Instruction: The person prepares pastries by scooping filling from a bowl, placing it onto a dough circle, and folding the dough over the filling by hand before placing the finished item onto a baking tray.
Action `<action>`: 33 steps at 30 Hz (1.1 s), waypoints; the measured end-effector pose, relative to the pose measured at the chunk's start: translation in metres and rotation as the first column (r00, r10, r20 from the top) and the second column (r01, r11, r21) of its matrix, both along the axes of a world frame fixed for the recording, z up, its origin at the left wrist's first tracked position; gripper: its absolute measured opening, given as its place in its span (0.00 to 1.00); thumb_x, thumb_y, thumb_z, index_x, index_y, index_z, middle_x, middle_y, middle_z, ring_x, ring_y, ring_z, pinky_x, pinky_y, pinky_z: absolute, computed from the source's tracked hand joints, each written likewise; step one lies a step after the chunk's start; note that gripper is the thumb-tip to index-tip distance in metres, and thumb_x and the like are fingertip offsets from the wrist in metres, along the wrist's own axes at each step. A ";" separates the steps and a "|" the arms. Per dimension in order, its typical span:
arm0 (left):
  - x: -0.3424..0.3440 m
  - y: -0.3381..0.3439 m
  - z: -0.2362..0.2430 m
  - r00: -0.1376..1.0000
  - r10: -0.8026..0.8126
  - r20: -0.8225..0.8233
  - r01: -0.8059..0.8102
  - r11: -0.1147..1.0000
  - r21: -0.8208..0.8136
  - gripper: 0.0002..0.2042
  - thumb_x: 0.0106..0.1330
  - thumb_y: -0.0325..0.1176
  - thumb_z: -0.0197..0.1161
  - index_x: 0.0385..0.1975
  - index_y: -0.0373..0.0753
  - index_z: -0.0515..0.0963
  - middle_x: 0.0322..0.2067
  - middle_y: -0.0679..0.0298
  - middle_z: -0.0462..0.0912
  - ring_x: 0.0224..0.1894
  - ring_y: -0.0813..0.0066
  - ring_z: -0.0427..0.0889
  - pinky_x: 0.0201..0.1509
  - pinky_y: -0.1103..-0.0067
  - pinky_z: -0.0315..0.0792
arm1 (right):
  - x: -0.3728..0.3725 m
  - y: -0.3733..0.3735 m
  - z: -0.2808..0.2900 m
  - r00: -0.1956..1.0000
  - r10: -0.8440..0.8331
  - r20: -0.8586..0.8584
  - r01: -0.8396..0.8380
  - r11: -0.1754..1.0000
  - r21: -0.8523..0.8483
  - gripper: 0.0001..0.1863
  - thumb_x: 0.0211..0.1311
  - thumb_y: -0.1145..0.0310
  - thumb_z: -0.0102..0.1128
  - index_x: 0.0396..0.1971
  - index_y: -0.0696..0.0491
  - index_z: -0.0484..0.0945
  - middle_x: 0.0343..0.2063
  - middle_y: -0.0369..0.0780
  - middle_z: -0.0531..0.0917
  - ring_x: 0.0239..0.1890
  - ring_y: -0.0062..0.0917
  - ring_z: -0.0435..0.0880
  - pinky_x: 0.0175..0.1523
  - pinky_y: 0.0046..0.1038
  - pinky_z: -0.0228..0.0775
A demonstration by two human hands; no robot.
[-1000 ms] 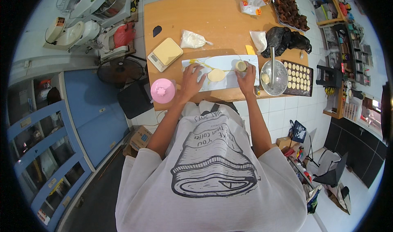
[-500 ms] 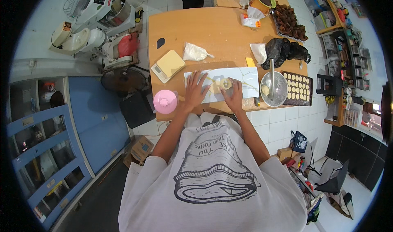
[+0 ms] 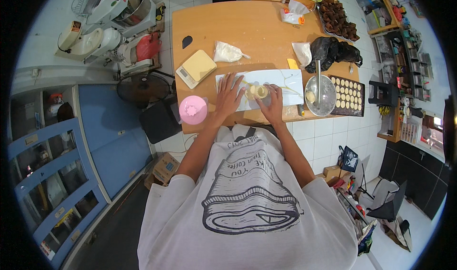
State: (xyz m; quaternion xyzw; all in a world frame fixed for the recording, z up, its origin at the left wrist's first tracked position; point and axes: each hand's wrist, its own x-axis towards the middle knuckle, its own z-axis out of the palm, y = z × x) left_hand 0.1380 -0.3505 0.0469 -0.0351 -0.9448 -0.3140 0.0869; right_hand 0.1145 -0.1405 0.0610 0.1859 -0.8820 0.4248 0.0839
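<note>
A white board with a yellow branching pattern (image 3: 288, 79) lies on the table in front of me. My left hand (image 3: 229, 96) rests flat on its left part, fingers stretched out and apart, at the edge of a small piece of pale dough (image 3: 249, 94). Just right of the dough, my right hand (image 3: 272, 107) has its thumb and fingers round a small pale round cutter (image 3: 260, 92), which stands low over the board. What lies under the cutter is partly hidden.
Left of the board stand a kitchen scale (image 3: 196, 69) and a pink container (image 3: 193, 110). A bag of white powder (image 3: 228, 52) lies behind. To the right are a metal bowl (image 3: 326, 98), a tray of dough rounds (image 3: 348, 112), a yellow scraper (image 3: 292, 64) and black plastic bags (image 3: 325, 51).
The cutter in my right hand has shifted slightly left and tipped a little, so its ring shows more plainly. My left hand stays flat at almost the same place on the board.
</note>
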 end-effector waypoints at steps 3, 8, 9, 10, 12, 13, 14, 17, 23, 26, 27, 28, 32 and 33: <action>0.001 -0.001 0.001 1.000 -0.002 0.007 0.002 1.000 -0.001 0.24 0.76 0.47 0.50 0.67 0.43 0.68 0.70 0.51 0.62 0.73 0.47 0.57 0.75 0.50 0.48 | 0.002 0.000 -0.003 0.999 0.006 0.050 -0.010 0.998 0.067 0.32 0.52 0.61 0.75 0.57 0.52 0.74 0.56 0.48 0.72 0.61 0.44 0.70 0.62 0.45 0.64; 0.000 -0.004 0.001 0.998 -0.029 0.059 0.029 1.000 -0.003 0.26 0.76 0.50 0.48 0.69 0.45 0.66 0.71 0.51 0.60 0.74 0.47 0.55 0.76 0.51 0.47 | 0.006 -0.008 0.000 0.996 -0.006 0.089 -0.013 0.976 0.216 0.32 0.50 0.56 0.75 0.56 0.50 0.76 0.58 0.45 0.71 0.63 0.42 0.68 0.61 0.47 0.59; 0.000 -0.005 0.001 0.998 -0.026 0.059 0.026 1.000 -0.004 0.26 0.76 0.50 0.48 0.69 0.45 0.66 0.71 0.51 0.60 0.74 0.47 0.55 0.76 0.51 0.47 | 0.006 -0.010 0.001 0.996 -0.003 0.088 -0.016 0.977 0.215 0.32 0.50 0.56 0.75 0.56 0.50 0.76 0.58 0.45 0.71 0.63 0.42 0.68 0.61 0.47 0.59; 0.000 -0.005 0.002 0.998 -0.032 0.062 0.032 0.999 -0.002 0.26 0.76 0.50 0.48 0.69 0.45 0.66 0.71 0.51 0.60 0.74 0.48 0.55 0.76 0.51 0.47 | 0.006 -0.011 0.000 0.996 -0.006 0.086 -0.015 0.971 0.240 0.33 0.51 0.55 0.74 0.57 0.49 0.75 0.59 0.46 0.70 0.64 0.42 0.67 0.60 0.48 0.59; 0.000 -0.005 0.002 0.997 -0.037 0.064 0.038 0.999 -0.001 0.26 0.76 0.50 0.49 0.69 0.45 0.66 0.71 0.51 0.59 0.74 0.48 0.54 0.76 0.51 0.46 | 0.006 -0.011 -0.002 0.996 -0.008 0.084 -0.014 0.964 0.265 0.33 0.51 0.55 0.73 0.58 0.48 0.75 0.59 0.46 0.69 0.65 0.41 0.66 0.59 0.49 0.58; 0.000 -0.005 0.002 0.997 -0.039 0.061 0.039 0.999 0.002 0.27 0.76 0.51 0.49 0.69 0.45 0.66 0.71 0.51 0.59 0.74 0.48 0.54 0.76 0.51 0.46 | 0.006 -0.011 -0.003 0.997 -0.014 0.073 -0.006 0.965 0.263 0.33 0.51 0.55 0.74 0.58 0.48 0.75 0.59 0.46 0.69 0.65 0.41 0.66 0.59 0.49 0.58; 0.000 -0.006 0.002 0.997 -0.041 0.058 0.041 0.999 0.004 0.27 0.76 0.51 0.49 0.69 0.45 0.66 0.71 0.51 0.59 0.75 0.48 0.54 0.76 0.51 0.46 | 0.006 -0.011 -0.004 0.998 -0.020 0.061 0.003 0.965 0.261 0.33 0.51 0.55 0.74 0.58 0.47 0.75 0.59 0.46 0.69 0.65 0.41 0.66 0.59 0.49 0.58; 0.001 -0.006 0.003 0.997 -0.046 0.058 0.045 0.999 0.022 0.27 0.75 0.51 0.50 0.69 0.44 0.66 0.71 0.51 0.59 0.74 0.48 0.54 0.76 0.52 0.46 | 0.006 -0.010 -0.004 0.996 -0.021 0.082 -0.001 0.966 0.259 0.34 0.50 0.55 0.74 0.58 0.47 0.74 0.59 0.45 0.69 0.65 0.42 0.66 0.59 0.50 0.58; 0.002 -0.007 0.002 0.998 -0.044 0.033 0.044 0.999 0.018 0.28 0.75 0.51 0.52 0.68 0.42 0.67 0.70 0.49 0.60 0.74 0.46 0.56 0.76 0.51 0.47 | 0.006 -0.013 0.000 0.994 -0.023 0.110 -0.009 0.958 0.285 0.34 0.50 0.55 0.75 0.58 0.47 0.74 0.59 0.45 0.68 0.65 0.41 0.65 0.60 0.50 0.57; 0.002 -0.006 0.003 0.999 -0.049 0.024 0.048 0.998 0.037 0.28 0.74 0.51 0.52 0.68 0.42 0.67 0.70 0.49 0.61 0.74 0.46 0.56 0.75 0.51 0.47 | 0.007 -0.012 -0.001 0.993 -0.024 0.113 -0.010 0.957 0.291 0.34 0.50 0.55 0.74 0.59 0.46 0.74 0.59 0.45 0.68 0.65 0.42 0.64 0.60 0.50 0.56; 0.002 -0.006 0.003 0.998 -0.049 0.027 0.047 0.998 0.039 0.28 0.74 0.51 0.52 0.68 0.42 0.67 0.70 0.49 0.61 0.74 0.46 0.56 0.75 0.51 0.47 | 0.007 -0.012 -0.002 0.993 -0.024 0.117 -0.011 0.956 0.292 0.34 0.50 0.55 0.74 0.59 0.46 0.74 0.59 0.45 0.68 0.65 0.42 0.64 0.60 0.50 0.56; 0.001 -0.006 0.003 0.998 -0.050 0.032 0.049 0.998 0.032 0.28 0.75 0.51 0.52 0.69 0.42 0.66 0.71 0.49 0.60 0.74 0.46 0.55 0.76 0.51 0.46 | 0.006 -0.011 -0.003 0.994 -0.019 0.111 -0.014 0.956 0.293 0.34 0.50 0.55 0.74 0.59 0.46 0.74 0.59 0.45 0.68 0.65 0.42 0.64 0.60 0.50 0.56; 0.000 -0.005 0.001 0.999 -0.028 0.026 0.028 1.000 0.007 0.28 0.74 0.51 0.53 0.68 0.41 0.67 0.70 0.49 0.61 0.73 0.47 0.56 0.75 0.51 0.47 | 0.004 -0.010 -0.008 0.993 -0.012 0.118 -0.023 0.955 0.295 0.34 0.50 0.55 0.74 0.58 0.47 0.74 0.60 0.46 0.67 0.65 0.42 0.64 0.60 0.51 0.56; 0.000 -0.004 0.000 0.999 -0.024 0.023 0.024 1.000 0.007 0.28 0.74 0.51 0.53 0.68 0.41 0.67 0.70 0.49 0.61 0.73 0.47 0.56 0.75 0.51 0.47 | 0.003 -0.009 -0.008 0.993 -0.008 0.115 -0.026 0.955 0.295 0.34 0.50 0.55 0.74 0.58 0.47 0.74 0.60 0.46 0.67 0.65 0.42 0.64 0.60 0.51 0.56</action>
